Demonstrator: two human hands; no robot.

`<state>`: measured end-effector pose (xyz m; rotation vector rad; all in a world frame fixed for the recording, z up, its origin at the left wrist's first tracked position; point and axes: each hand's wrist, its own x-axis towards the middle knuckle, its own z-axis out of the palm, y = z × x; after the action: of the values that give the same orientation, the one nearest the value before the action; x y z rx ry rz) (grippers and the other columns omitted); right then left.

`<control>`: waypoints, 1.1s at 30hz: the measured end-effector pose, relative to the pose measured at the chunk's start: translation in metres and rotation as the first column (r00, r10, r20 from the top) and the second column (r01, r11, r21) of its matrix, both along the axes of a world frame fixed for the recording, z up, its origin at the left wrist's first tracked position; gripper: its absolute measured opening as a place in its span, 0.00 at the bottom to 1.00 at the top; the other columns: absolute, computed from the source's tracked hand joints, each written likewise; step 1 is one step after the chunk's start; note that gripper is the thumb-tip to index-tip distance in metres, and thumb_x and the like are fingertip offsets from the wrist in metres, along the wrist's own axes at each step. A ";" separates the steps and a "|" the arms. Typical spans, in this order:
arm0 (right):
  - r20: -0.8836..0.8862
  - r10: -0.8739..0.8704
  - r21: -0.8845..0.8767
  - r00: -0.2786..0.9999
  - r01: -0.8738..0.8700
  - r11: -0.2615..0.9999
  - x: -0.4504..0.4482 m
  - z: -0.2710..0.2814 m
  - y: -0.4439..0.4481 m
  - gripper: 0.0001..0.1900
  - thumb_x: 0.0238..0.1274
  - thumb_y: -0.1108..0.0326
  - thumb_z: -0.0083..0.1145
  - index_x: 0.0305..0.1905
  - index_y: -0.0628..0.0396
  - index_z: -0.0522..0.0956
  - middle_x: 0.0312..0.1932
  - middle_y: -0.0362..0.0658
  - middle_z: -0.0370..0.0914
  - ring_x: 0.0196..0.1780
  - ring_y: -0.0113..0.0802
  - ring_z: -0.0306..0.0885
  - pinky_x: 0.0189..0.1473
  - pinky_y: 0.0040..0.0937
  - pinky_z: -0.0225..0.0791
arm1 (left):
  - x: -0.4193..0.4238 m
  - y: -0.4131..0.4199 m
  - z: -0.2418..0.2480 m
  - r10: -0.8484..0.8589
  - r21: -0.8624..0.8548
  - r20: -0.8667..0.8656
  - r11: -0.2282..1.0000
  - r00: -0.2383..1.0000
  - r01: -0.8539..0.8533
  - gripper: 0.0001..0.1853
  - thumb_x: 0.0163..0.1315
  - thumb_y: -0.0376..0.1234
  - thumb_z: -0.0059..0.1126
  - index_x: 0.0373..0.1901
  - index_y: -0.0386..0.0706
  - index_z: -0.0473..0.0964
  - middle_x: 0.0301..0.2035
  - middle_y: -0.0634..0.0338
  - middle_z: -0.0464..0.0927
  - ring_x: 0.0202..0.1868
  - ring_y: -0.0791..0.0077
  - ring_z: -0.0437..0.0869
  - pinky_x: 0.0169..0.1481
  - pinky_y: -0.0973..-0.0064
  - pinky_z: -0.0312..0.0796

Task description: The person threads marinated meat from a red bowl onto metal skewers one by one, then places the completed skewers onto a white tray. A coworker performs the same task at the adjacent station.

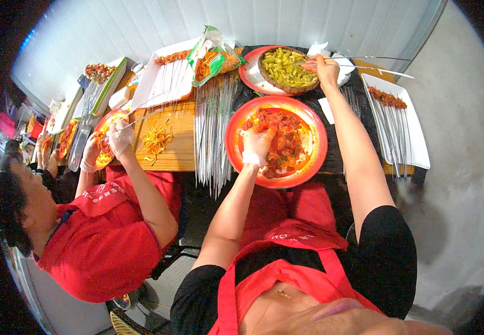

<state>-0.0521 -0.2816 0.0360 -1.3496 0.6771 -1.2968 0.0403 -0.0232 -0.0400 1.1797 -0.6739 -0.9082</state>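
Note:
My left hand (256, 144), in a clear disposable glove, is down in the red-sauced meat pieces (286, 144) on an orange-red round plate (318, 144). Its fingertips touch the meat; whether they grip a piece is hidden. Farther off, my right hand (323, 72) holds thin metal skewers (376, 69), their long ends pointing right. It is over the right rim of a round brown basket (284, 89) of cut green peppers (282, 63). That basket rests on a second red-rimmed plate (251, 75).
Bare metal skewers (212, 134) lie left of my plate. A white tray (418, 144) at right holds loaded meat skewers (386, 98). Orange shreds (157, 140) and an open green bag (214, 56) are leftward. A co-worker (103, 234) sits close on my left, gloved hands holding a skewer.

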 end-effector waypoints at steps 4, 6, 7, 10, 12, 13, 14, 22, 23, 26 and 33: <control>-0.020 0.069 0.018 0.997 -0.069 0.997 -0.032 0.010 0.013 0.14 0.62 0.66 0.45 0.37 0.70 0.74 0.30 0.54 0.77 0.30 0.40 0.80 0.33 0.27 0.75 | -0.002 0.007 0.023 -0.003 0.058 -0.053 0.998 0.999 0.006 0.12 0.55 0.30 0.55 0.40 0.36 0.74 0.33 0.59 0.78 0.32 0.76 0.78 0.35 0.77 0.72; -0.025 0.107 0.022 0.994 -0.106 0.994 -0.041 0.011 0.020 0.15 0.62 0.65 0.45 0.38 0.70 0.73 0.31 0.54 0.77 0.31 0.41 0.80 0.34 0.28 0.75 | -0.006 0.007 0.039 0.011 0.061 -0.119 0.998 0.993 -0.004 0.12 0.56 0.31 0.53 0.40 0.36 0.74 0.35 0.59 0.78 0.35 0.75 0.78 0.40 0.76 0.71; -0.026 0.123 0.019 0.992 -0.122 0.992 -0.045 0.012 0.025 0.15 0.62 0.65 0.45 0.38 0.70 0.73 0.31 0.54 0.77 0.31 0.41 0.80 0.34 0.28 0.75 | -0.008 0.006 0.044 0.011 0.058 -0.137 0.998 0.990 -0.003 0.12 0.56 0.31 0.53 0.40 0.36 0.74 0.35 0.59 0.78 0.35 0.75 0.78 0.40 0.76 0.72; -0.084 0.146 -0.016 0.986 -0.148 0.989 -0.056 0.016 0.041 0.15 0.63 0.65 0.44 0.38 0.70 0.73 0.32 0.54 0.76 0.31 0.41 0.80 0.34 0.28 0.75 | -0.009 0.009 0.059 -0.027 0.029 -0.218 0.999 0.975 0.034 0.11 0.57 0.32 0.51 0.40 0.36 0.74 0.36 0.59 0.78 0.36 0.73 0.78 0.41 0.75 0.72; -0.104 0.194 -0.065 0.975 -0.202 0.977 -0.061 0.022 0.060 0.15 0.64 0.66 0.42 0.38 0.69 0.73 0.32 0.53 0.76 0.31 0.40 0.80 0.34 0.28 0.75 | -0.003 -0.003 0.044 -0.016 0.039 -0.241 0.999 0.971 0.026 0.11 0.58 0.32 0.49 0.40 0.37 0.74 0.36 0.58 0.77 0.36 0.72 0.78 0.41 0.74 0.72; -0.141 0.207 -0.079 0.968 -0.220 0.972 -0.063 0.025 0.069 0.15 0.64 0.66 0.42 0.38 0.69 0.73 0.32 0.53 0.76 0.31 0.40 0.80 0.33 0.28 0.75 | 0.000 -0.008 0.041 -0.009 0.045 -0.253 0.999 0.967 0.021 0.11 0.58 0.32 0.49 0.40 0.37 0.74 0.36 0.58 0.77 0.37 0.72 0.78 0.41 0.74 0.72; -0.178 0.219 -0.093 0.959 -0.238 0.967 -0.065 0.028 0.077 0.14 0.64 0.66 0.41 0.38 0.69 0.73 0.32 0.53 0.76 0.31 0.40 0.80 0.33 0.27 0.75 | 0.004 -0.010 0.038 -0.011 0.063 -0.151 0.998 0.988 0.021 0.11 0.60 0.33 0.47 0.41 0.38 0.73 0.37 0.58 0.77 0.37 0.70 0.79 0.41 0.71 0.73; -0.428 0.338 -0.219 0.838 -0.459 0.861 -0.081 0.050 0.140 0.13 0.65 0.69 0.40 0.36 0.70 0.74 0.30 0.49 0.77 0.30 0.32 0.79 0.32 0.23 0.74 | 0.012 -0.033 0.022 -0.204 -0.089 -0.364 0.979 0.909 0.184 0.08 0.56 0.26 0.47 0.38 0.38 0.72 0.31 0.55 0.76 0.30 0.70 0.78 0.35 0.72 0.73; -0.465 0.336 -0.216 0.819 -0.473 0.854 -0.082 0.051 0.144 0.13 0.65 0.69 0.40 0.35 0.70 0.74 0.30 0.48 0.77 0.30 0.31 0.79 0.32 0.22 0.74 | 0.011 -0.034 0.020 -0.216 -0.096 -0.367 0.976 0.905 0.194 0.08 0.56 0.26 0.48 0.38 0.37 0.72 0.31 0.56 0.76 0.30 0.70 0.78 0.35 0.72 0.73; -0.517 0.328 -0.258 0.790 -0.509 0.821 -0.083 0.053 0.153 0.11 0.64 0.72 0.43 0.34 0.69 0.74 0.28 0.46 0.77 0.29 0.27 0.78 0.31 0.21 0.73 | 0.011 -0.038 0.018 -0.226 -0.120 -0.362 0.973 0.904 0.195 0.09 0.55 0.26 0.50 0.38 0.36 0.72 0.31 0.57 0.76 0.31 0.71 0.78 0.35 0.73 0.73; -0.480 0.362 -0.228 0.799 -0.512 0.828 -0.091 0.056 0.152 0.13 0.65 0.70 0.41 0.35 0.69 0.74 0.27 0.46 0.77 0.29 0.29 0.79 0.33 0.22 0.73 | -0.002 -0.028 0.036 -0.150 -0.116 -0.214 0.985 0.965 0.127 0.07 0.57 0.26 0.51 0.36 0.34 0.73 0.29 0.57 0.77 0.27 0.71 0.79 0.30 0.75 0.72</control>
<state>-0.1428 -0.1293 0.0921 -1.9793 0.3728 -0.7596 0.0382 -0.0517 -0.0039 0.9326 -0.6178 -1.0934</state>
